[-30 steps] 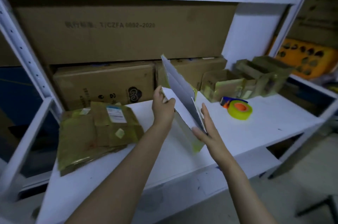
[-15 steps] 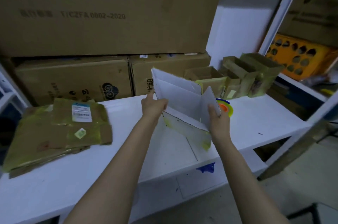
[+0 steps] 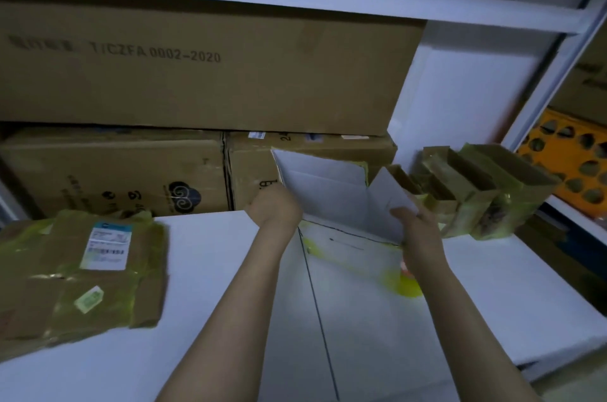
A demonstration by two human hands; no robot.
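Both hands hold the white carton (image 3: pixel 331 191), one on each side. Left hand (image 3: pixel 274 208): knuckles bent, curled round the carton's left edge, fingertips hidden behind the panel. Right hand (image 3: pixel 418 231): pinches the right side flap, thumb on the inner face, fingers behind it.

Carton: half opened, white inner faces toward the camera. Back panel stands upright between the hands. The front panel hangs down below the grip and carries streaks of yellow tape. The carton is held just over the white shelf board (image 3: pixel 213 270); I cannot tell whether its lower edge touches the board.

Left of the grip, well apart: stack of flattened cartons (image 3: pixel 82 273) lying on the board, wrapped in yellow tape, with a white shipping label (image 3: pixel 106 245) on top.

Right of the grip, just beside the right hand: row of small open cartons (image 3: pixel 476 191), upright, yellow-taped.

Below the right wrist: yellow tape roll (image 3: pixel 409 285), mostly covered by the forearm.

Beyond the grip: two brown cartons (image 3: pixel 115 171) side by side at the back of the board, with a long brown carton (image 3: pixel 197 66) resting across them, printed text on its face.

Far right of the grip: orange tray (image 3: pixel 571 165) with dark hollows, in the next shelf bay.
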